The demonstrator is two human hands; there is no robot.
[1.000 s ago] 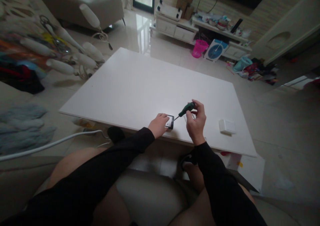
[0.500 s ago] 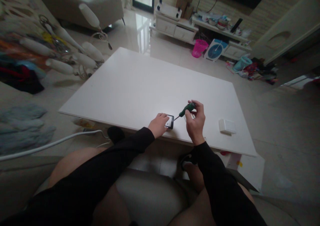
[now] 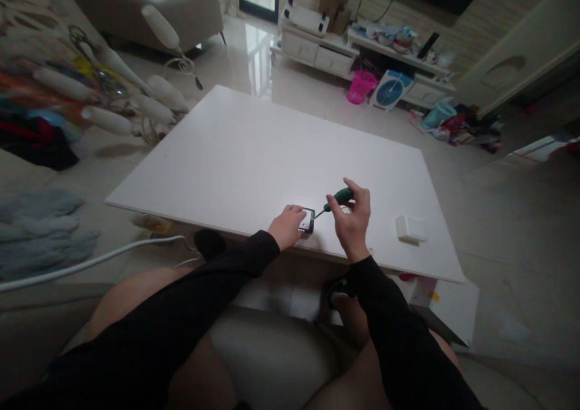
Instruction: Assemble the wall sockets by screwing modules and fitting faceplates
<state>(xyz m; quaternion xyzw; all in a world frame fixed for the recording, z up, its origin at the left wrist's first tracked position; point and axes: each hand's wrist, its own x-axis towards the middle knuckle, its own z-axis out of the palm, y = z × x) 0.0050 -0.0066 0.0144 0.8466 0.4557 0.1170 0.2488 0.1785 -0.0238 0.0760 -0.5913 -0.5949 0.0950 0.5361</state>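
Observation:
My left hand [image 3: 287, 226] presses and grips a small black-framed piece with a whitish face [image 3: 309, 220] near the table's front edge; my fingers cover its left part. My right hand [image 3: 353, 220] holds a screwdriver with a green handle [image 3: 339, 199] and a thin metal shaft. The shaft slants down to the left, its tip at the right side of the black-framed piece. My right thumb and index finger are spread along the handle, whose back end lies in the hand. Something pale, mostly hidden, lies behind the right hand.
The white table [image 3: 272, 150] stretches out before me. Near its right end sits a white square box-like piece [image 3: 411, 229]. Beyond the table are a pink basket [image 3: 361, 86], a blue and white fan [image 3: 390, 90] and a low cabinet [image 3: 312, 54]. A branched lamp [image 3: 154, 102] stands at left.
The fingers of my right hand have shifted on the screwdriver handle, the thumb and index finger now more spread. My left hand and the black-framed piece have stayed in place.

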